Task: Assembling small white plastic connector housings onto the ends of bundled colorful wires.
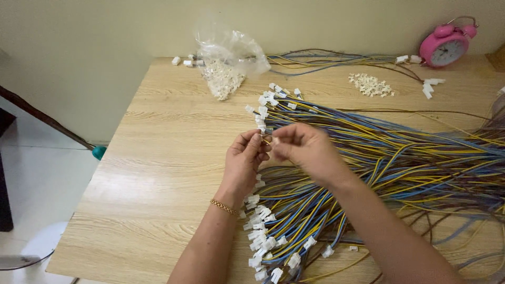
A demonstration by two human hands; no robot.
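both hands, left hand [244, 155] and right hand [302, 147], pinch a thin wire end [266, 140] above the table [158, 158], fingertips clamped together; it looks light and floppy, best gripped near its tip.

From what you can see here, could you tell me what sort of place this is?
Probably a home work table for hand-assembling wiring. Bundled coloured wires with white plugs cover the wooden table, a plastic bag of plugs sits behind, and a pink alarm clock suggests a household room.

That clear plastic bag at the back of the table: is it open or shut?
Open. The clear plastic bag gapes toward the table, and small white connectors spill from its mouth.
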